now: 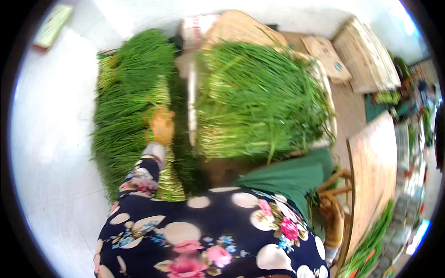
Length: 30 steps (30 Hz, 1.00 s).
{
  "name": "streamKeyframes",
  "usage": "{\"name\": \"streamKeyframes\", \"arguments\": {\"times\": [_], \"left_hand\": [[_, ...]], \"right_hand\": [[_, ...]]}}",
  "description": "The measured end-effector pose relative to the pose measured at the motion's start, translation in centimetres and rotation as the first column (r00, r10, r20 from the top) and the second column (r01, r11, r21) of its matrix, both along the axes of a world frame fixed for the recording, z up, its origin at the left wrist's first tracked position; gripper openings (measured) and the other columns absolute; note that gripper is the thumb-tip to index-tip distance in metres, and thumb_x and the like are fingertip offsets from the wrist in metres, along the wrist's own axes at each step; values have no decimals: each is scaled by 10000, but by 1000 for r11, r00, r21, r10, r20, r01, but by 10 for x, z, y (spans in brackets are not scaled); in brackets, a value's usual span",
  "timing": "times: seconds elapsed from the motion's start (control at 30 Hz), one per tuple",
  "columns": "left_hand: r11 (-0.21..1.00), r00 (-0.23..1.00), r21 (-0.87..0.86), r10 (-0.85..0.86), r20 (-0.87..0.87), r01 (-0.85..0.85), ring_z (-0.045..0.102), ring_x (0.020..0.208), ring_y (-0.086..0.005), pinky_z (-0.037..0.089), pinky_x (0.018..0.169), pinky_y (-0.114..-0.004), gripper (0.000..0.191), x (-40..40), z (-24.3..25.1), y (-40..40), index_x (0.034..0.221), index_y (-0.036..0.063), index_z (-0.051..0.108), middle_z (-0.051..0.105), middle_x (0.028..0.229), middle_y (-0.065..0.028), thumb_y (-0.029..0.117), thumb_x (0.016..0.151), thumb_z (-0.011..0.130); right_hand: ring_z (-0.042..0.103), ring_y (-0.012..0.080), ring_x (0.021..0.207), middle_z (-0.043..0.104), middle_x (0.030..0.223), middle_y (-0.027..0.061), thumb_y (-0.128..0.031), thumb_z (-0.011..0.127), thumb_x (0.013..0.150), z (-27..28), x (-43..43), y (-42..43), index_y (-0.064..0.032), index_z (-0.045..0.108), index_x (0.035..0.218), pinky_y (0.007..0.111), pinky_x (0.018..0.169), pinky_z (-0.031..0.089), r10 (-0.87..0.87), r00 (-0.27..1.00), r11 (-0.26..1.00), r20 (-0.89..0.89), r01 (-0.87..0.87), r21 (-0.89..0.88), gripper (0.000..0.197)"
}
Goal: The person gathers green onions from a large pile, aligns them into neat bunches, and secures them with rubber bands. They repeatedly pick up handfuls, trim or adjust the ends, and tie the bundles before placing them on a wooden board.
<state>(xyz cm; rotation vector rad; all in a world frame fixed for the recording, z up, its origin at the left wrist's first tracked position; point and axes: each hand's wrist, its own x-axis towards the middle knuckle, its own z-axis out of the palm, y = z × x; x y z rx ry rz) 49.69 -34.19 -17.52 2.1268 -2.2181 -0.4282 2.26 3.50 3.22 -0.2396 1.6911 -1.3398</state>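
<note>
My left hand, in an orange-yellow glove, rests on the pale stem ends of bundled green leafy stalks, like garlic chives. These bundles are stacked in a long row against the white wall, bound with orange bands. Whether the fingers grip a bunch is blurred. A large white-rimmed box to the right is heaped with more loose green stalks. Low at the right, my right hand, also gloved, is beside the wooden table's edge with its fingers curled; I cannot make out anything held in it.
A wooden tabletop stands to the right, with stalks on its near end. Flattened cardboard leans at the back right. A white sack sits behind the box. Green cloth covers my lap, near wooden stool legs.
</note>
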Motion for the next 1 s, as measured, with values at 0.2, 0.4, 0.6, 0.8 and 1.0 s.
{"name": "streamKeyframes", "arguments": {"times": [0.2,0.4,0.6,0.8,1.0], "left_hand": [[687,673,-624,-663,-328,373,434,1279,-316,328,1084,-432,344,-98,101,-42,1158,106,642,524,1335,-91,12,836,567],[529,512,-234,-848,-136,816,258,1389,-320,212,1137,-458,644,-234,114,-19,1410,153,400,317,1487,-129,309,828,628],[520,522,52,-853,-22,853,170,1425,-346,148,1146,-507,710,-277,99,-36,1429,158,362,232,1526,-145,237,773,622],[301,257,-342,-952,-167,890,335,1354,-351,286,1103,-456,510,-331,119,-48,1256,90,544,425,1419,-137,105,757,647],[201,162,-210,-968,-189,957,338,1340,-363,292,1098,-438,524,-422,99,-26,1254,58,544,409,1418,-167,76,747,673]], "right_hand": [[627,188,964,642,1110,129,-198,508,965,-7,7,-20,32,509,1280,295,881,489,106,994,994,13,-106,-17,390],[620,189,976,659,1077,127,-204,535,964,-12,22,3,36,516,1273,299,889,487,91,996,996,-6,-91,22,391],[616,197,999,655,1061,125,-158,515,976,4,22,30,41,518,1264,312,911,484,3,997,998,-80,1,55,350],[616,153,997,655,1100,107,-173,515,975,15,14,29,26,544,1250,271,886,477,81,975,996,-205,-75,37,341],[625,157,1019,656,1117,118,-172,521,972,38,26,56,7,556,1245,271,872,486,-6,944,997,-331,31,70,328]]}}
